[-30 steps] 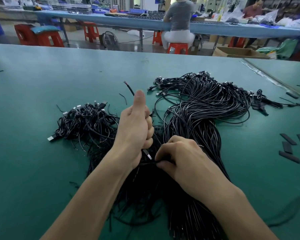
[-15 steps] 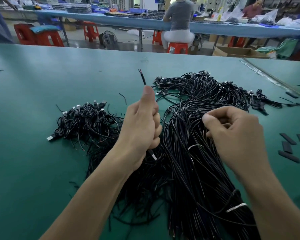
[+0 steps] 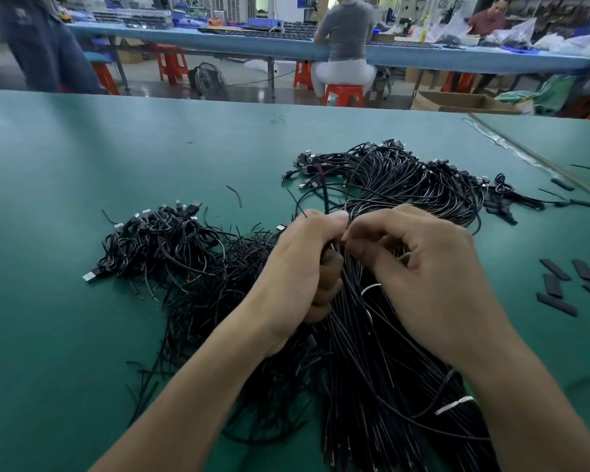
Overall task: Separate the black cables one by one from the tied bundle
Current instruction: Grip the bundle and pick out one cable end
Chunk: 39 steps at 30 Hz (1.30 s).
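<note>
- My left hand (image 3: 297, 267) is curled into a fist, gripping 1 thin black cable (image 3: 325, 195) whose red-tipped end stands up above my thumb.
- My right hand (image 3: 419, 277) touches the left thumb, forefinger and thumb pinched together on that same cable.
- Under both hands lies the tied bundle of black cables (image 3: 382, 386), running from the desk's near edge towards its far right corner, with a white tie (image 3: 453, 405) near my right wrist.
- The loose pile of black USB-plugged cables (image 3: 157, 243) lies to the left on the green desk (image 3: 65, 335).
- Flat black strips (image 3: 556, 291) lie near the right edge.
</note>
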Each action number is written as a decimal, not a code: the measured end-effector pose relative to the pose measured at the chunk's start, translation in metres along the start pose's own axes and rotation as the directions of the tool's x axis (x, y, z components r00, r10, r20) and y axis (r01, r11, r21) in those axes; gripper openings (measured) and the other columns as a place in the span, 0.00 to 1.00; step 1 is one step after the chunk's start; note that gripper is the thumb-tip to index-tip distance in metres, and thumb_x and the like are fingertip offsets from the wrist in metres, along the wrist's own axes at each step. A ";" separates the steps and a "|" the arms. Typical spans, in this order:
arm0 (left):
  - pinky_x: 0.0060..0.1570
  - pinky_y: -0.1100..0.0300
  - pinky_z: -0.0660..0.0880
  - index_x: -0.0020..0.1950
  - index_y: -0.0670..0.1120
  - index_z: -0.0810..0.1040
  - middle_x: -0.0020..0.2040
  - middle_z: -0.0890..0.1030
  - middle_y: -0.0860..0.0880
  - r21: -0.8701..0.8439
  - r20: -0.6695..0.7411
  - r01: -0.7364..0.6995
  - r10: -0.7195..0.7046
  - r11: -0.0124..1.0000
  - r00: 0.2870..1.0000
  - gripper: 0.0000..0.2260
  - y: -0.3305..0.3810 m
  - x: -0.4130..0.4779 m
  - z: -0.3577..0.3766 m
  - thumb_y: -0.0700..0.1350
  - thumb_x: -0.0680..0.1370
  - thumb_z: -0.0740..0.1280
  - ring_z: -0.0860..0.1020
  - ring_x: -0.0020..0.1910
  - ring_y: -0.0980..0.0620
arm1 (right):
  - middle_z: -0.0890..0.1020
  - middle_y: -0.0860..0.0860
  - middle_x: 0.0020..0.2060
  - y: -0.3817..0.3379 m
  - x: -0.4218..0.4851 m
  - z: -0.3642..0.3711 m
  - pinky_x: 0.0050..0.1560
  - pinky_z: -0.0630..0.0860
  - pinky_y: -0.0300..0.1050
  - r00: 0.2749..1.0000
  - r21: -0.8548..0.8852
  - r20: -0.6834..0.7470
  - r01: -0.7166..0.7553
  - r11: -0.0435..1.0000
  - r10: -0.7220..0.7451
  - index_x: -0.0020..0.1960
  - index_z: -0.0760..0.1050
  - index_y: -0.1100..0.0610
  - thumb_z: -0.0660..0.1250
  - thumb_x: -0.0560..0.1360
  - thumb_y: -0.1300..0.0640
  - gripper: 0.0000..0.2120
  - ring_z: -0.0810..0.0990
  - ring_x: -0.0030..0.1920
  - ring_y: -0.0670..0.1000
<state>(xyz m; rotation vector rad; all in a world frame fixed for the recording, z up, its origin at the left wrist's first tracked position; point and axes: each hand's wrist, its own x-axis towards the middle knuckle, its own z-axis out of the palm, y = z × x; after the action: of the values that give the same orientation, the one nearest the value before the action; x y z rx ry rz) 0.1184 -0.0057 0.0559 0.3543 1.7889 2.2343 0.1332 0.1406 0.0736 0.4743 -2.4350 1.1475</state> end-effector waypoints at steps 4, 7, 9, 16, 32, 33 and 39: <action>0.24 0.71 0.55 0.58 0.43 0.68 0.23 0.58 0.55 -0.053 -0.038 -0.037 0.035 0.998 0.999 0.20 0.001 0.001 0.001 0.57 0.75 0.58 0.53 0.21 0.56 | 0.80 0.45 0.38 -0.003 -0.002 0.000 0.43 0.69 0.30 0.997 -0.041 0.067 0.048 0.998 -0.045 0.44 0.82 0.48 0.72 0.75 0.62 0.09 0.77 0.43 0.45; 0.24 0.70 0.56 0.52 0.49 0.80 0.23 0.58 0.55 -0.060 -0.055 -0.109 0.106 0.992 0.993 0.16 0.000 0.001 0.003 0.58 0.79 0.58 0.54 0.21 0.56 | 0.79 0.44 0.39 -0.002 -0.002 -0.002 0.44 0.71 0.35 0.996 -0.072 0.064 0.063 0.995 -0.059 0.46 0.82 0.46 0.71 0.76 0.60 0.09 0.77 0.43 0.44; 0.24 0.69 0.56 0.43 0.52 0.82 0.23 0.59 0.54 -0.066 -0.113 -0.126 0.118 0.990 0.986 0.19 -0.001 0.002 0.005 0.60 0.82 0.57 0.54 0.21 0.56 | 0.79 0.42 0.41 -0.002 -0.003 -0.002 0.44 0.75 0.45 0.997 -0.099 0.053 0.068 0.993 -0.063 0.48 0.83 0.45 0.71 0.76 0.57 0.07 0.78 0.44 0.43; 0.22 0.71 0.55 0.24 0.51 0.68 0.22 0.61 0.55 0.045 -0.173 0.064 -0.056 0.997 0.983 0.28 -0.008 0.006 0.004 0.64 0.81 0.56 0.56 0.19 0.57 | 0.75 0.43 0.45 -0.009 -0.005 0.003 0.45 0.76 0.54 0.980 -0.192 0.101 0.191 0.963 -0.174 0.46 0.82 0.52 0.69 0.76 0.54 0.04 0.75 0.49 0.48; 0.25 0.73 0.67 0.43 0.50 0.77 0.28 0.75 0.61 0.300 0.456 -0.011 -0.134 0.954 0.880 0.15 0.003 -0.006 -0.009 0.30 0.71 0.74 0.72 0.25 0.65 | 0.82 0.41 0.43 -0.002 -0.002 -0.011 0.49 0.74 0.41 0.960 -0.050 0.274 0.079 0.996 -0.062 0.42 0.83 0.46 0.73 0.74 0.54 0.04 0.80 0.48 0.43; 0.23 0.73 0.65 0.40 0.53 0.77 0.26 0.72 0.60 0.324 0.427 0.001 -0.147 0.946 0.892 0.18 0.002 -0.006 -0.009 0.29 0.71 0.74 0.70 0.23 0.64 | 0.82 0.41 0.43 -0.001 -0.002 -0.010 0.49 0.75 0.43 0.960 -0.069 0.272 0.082 0.994 -0.060 0.43 0.83 0.45 0.73 0.73 0.55 0.04 0.80 0.48 0.43; 0.21 0.68 0.56 0.35 0.54 0.77 0.26 0.64 0.55 0.373 0.289 0.074 -0.191 0.925 0.938 0.16 -0.005 -0.002 -0.012 0.34 0.73 0.74 0.59 0.22 0.58 | 0.82 0.40 0.41 -0.002 -0.003 -0.007 0.47 0.77 0.44 0.966 -0.126 0.238 0.131 0.983 -0.098 0.45 0.85 0.46 0.74 0.73 0.58 0.06 0.81 0.44 0.42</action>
<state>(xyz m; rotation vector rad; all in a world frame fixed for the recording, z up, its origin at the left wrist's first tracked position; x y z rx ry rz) 0.1160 -0.0161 0.0480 0.6079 1.9608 1.6386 0.1381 0.1453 0.0778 0.7299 -2.6234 0.9093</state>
